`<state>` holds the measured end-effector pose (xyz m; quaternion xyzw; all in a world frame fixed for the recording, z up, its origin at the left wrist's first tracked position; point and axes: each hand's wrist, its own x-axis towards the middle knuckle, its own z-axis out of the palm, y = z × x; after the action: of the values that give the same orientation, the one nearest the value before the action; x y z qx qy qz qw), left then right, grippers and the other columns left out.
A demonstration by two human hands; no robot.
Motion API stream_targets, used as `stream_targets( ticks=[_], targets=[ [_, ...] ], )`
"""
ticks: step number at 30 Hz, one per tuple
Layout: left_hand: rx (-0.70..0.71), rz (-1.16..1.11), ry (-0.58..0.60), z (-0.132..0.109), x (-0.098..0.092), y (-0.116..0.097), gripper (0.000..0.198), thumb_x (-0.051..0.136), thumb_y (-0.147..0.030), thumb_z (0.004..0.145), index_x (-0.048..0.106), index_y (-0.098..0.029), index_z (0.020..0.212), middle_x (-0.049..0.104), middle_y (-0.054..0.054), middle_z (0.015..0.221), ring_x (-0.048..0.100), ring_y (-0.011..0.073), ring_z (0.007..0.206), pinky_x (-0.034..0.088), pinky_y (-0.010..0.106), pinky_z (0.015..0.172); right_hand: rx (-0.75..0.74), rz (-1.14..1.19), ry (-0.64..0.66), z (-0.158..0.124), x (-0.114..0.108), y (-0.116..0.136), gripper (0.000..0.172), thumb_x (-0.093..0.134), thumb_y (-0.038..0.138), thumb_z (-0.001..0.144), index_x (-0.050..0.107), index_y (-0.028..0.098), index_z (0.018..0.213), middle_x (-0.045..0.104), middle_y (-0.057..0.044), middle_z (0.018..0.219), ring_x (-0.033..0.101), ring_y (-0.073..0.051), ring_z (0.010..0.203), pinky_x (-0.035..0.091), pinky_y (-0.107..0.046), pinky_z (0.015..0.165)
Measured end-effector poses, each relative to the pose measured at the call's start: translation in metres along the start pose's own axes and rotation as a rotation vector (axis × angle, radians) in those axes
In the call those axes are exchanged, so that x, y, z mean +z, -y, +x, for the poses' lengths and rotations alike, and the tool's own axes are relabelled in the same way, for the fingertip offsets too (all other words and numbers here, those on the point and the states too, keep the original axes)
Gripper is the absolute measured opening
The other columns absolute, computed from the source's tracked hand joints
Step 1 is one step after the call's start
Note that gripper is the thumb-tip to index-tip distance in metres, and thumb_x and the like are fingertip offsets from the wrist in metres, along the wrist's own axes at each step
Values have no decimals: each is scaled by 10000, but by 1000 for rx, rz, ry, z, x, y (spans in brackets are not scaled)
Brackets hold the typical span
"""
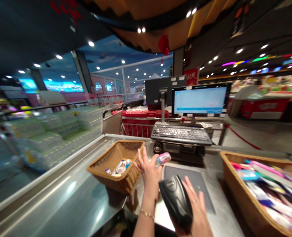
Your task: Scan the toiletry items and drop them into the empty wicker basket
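My left hand (149, 169) reaches forward over the metal counter, its outer fingers spread. Between thumb and index finger it pinches a small bottle (164, 158) with a pink label, lying sideways in the grip. Low in the middle, my right hand (197, 207) grips a black handheld barcode scanner (177, 199), which hides the palm and part of the fingers. Just left of my left hand stands a wicker basket (101, 164) with a few small packaged items (121, 167) at its bottom. A grey mat (202, 184) lies under and beyond the scanner.
A keyboard (182, 132) sits on a stand behind my hands, with a monitor (200, 101) above it. At the right, another wicker basket (228, 177) is full of colourful packaged goods (272, 187). The steel counter (69, 194) has a raised left edge. A person (247, 92) is far right.
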<state>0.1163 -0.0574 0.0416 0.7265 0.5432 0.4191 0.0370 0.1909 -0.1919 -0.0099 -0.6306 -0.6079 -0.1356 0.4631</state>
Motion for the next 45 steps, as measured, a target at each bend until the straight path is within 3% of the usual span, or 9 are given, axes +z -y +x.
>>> stream_targets(
  ticks=[14, 22, 30, 45],
  targets=[
    [-26, 17, -42, 2, -2, 23, 367, 759, -189, 677, 730, -312, 1022, 333, 104, 1555, 166, 369, 1474, 114, 671, 1143, -33, 25, 15, 1, 15, 10, 556, 343, 276, 915, 228, 218, 1456, 532, -231, 1366, 401, -458, 1352, 274, -810, 959],
    [-49, 21, -47, 4, -3, 35, 371, 768, -195, 670, 735, -314, 1020, 310, 102, 1569, 165, 373, 1472, 128, 675, 1138, -57, -40, 27, 4, 25, 13, 641, 362, 320, 899, 139, 223, 1492, 551, -242, 1336, 456, -476, 1304, 278, -824, 933],
    [-50, 49, -76, 7, -6, 43, 369, 754, -190, 673, 736, -306, 1022, 317, 108, 1563, 175, 380, 1469, 151, 689, 1126, -84, 8, 32, 6, 27, 17, 585, 340, 271, 902, 203, 231, 1470, 561, -226, 1341, 427, -457, 1335, 304, -806, 935],
    [-59, 81, -135, 11, -10, 62, 342, 759, -199, 676, 743, -306, 1000, 328, 102, 1557, 197, 383, 1462, 158, 664, 1141, -100, 51, 64, 9, 39, 25, 686, 413, 216, 830, 201, 222, 1483, 539, -208, 1381, 392, -435, 1367, 285, -791, 974]
  ],
)
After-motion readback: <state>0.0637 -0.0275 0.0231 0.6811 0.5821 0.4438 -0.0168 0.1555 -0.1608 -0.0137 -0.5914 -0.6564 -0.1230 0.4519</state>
